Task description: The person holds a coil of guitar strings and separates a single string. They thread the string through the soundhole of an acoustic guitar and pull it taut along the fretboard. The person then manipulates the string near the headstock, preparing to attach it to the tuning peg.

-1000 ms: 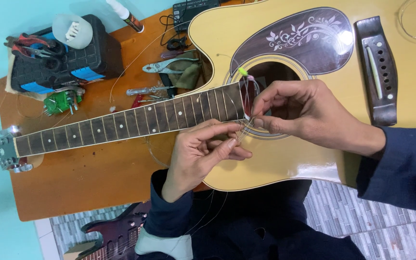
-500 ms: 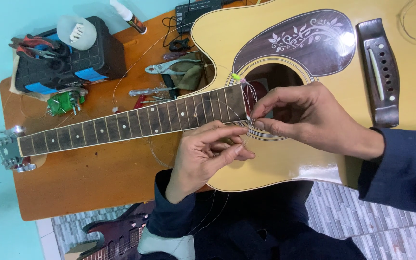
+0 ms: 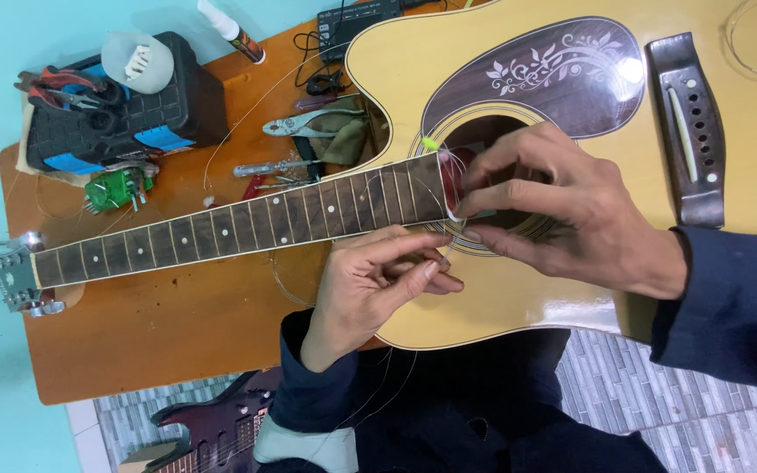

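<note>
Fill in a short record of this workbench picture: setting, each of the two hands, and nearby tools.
Setting: acoustic guitar lying flat on a wooden table
Left hand: pinching a thin wire string below the fretboard
Right hand: fingertips at the soundhole, by the fretboard end
Tools: pliers, screwdriver, black case

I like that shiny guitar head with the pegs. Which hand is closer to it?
Left. The left hand rests below the neck's body end, nearer the guitar head; the right hand sits farther away, over the sound hole.

wooden table (image 3: 177, 342) | acoustic guitar (image 3: 501, 79) | black case (image 3: 168, 109) | pliers (image 3: 308, 124)
</note>
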